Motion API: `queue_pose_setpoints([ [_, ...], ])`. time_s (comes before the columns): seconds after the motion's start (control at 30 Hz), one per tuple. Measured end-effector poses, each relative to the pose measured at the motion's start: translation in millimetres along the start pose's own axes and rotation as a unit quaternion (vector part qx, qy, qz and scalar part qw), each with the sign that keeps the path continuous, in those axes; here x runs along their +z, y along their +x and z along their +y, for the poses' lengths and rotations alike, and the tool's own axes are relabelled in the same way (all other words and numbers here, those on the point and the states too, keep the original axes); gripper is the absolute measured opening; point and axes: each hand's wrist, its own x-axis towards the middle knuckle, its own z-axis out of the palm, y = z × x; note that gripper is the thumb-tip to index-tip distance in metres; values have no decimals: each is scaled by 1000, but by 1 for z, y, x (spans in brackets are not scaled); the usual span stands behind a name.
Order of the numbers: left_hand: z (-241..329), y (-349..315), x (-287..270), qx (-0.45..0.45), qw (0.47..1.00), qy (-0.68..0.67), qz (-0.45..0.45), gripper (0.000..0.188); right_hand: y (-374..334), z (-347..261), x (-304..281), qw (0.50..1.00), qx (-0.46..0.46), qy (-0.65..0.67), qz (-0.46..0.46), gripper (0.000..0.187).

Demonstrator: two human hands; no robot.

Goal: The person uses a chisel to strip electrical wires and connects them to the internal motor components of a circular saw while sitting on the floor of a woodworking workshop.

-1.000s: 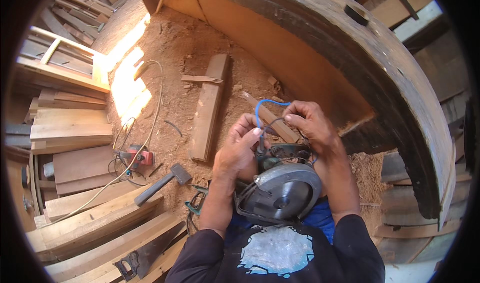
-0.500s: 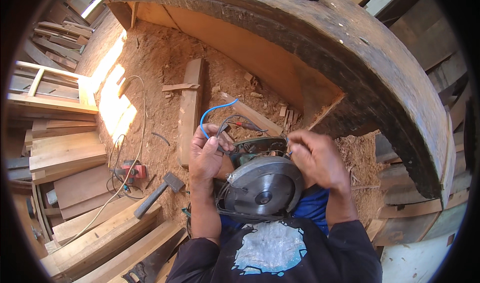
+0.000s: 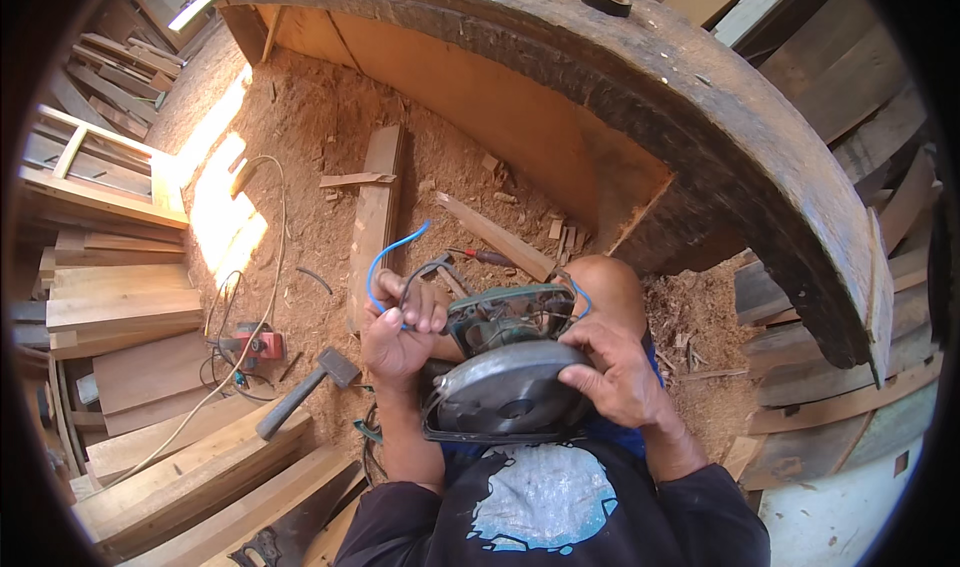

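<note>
lying left: hammer (image 3: 308, 387), planks (image 3: 125, 302); left hand (image 3: 400, 335) pinches blue wire (image 3: 400, 240), right hand (image 3: 622, 375) grips saw (image 3: 510, 375).

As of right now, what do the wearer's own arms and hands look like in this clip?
The left hand and right hand are bare, without gloves. No watch or bracelet shows. The dark, nearly black sleeves end around the elbows, leaving the forearms uncovered; they belong to a matching top.
</note>
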Motion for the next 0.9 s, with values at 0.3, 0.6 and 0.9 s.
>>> queue_pose_setpoints([
  [0.3,22,-25,6,16,999,-37,-11,19,-19,-35,17,988,-131,-75,-1,40],
  [0.6,9,-8,20,-24,999,35,19,15,-11,-19,-8,991,-79,-109,8,33],
  [0.9,-8,-3,30,-55,994,64,75,20,10,36,-46,972,172,20,160,20],
])
